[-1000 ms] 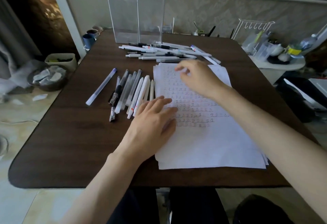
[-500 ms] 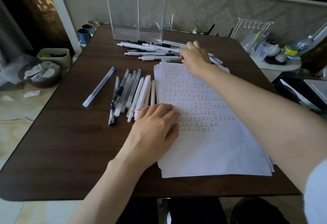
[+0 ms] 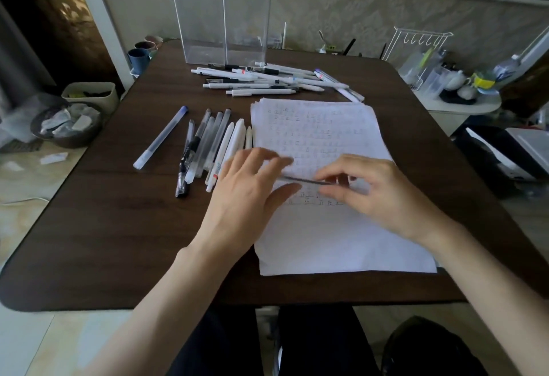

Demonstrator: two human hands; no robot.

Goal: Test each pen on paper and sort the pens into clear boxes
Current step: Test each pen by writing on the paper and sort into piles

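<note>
White paper [image 3: 341, 236], a small stack of sheets, lies on the dark wood-grain table [image 3: 118, 242] and carries many rows of small test marks over its upper half, while its lower half is blank; from that, a fair number of pens look already tried. Both hands are over the marked area: the right hand [image 3: 383, 191] pinches a slim dark pen [image 3: 306, 180] between thumb and fingertips, and the left hand [image 3: 249, 194], fingers loosely spread and blurred, has its fingertips at the pen's other end, perhaps to pull off a cap, though the blur makes that uncertain. To the left of the paper a neat row of pens [image 3: 214, 144] lies side by side, with one blue-capped pen [image 3: 160, 138] apart from it; these may be tested ones set aside, but I cannot confirm that. Beyond the paper a loose pile of pens [image 3: 267, 81] waits, likely untested. The two tall clear boxes [image 3: 221, 13] stand at the far edge, and no pens can be made out inside them. So I judge the testing partly done and the boxing itself not yet begun, with most of the work still left.
</note>
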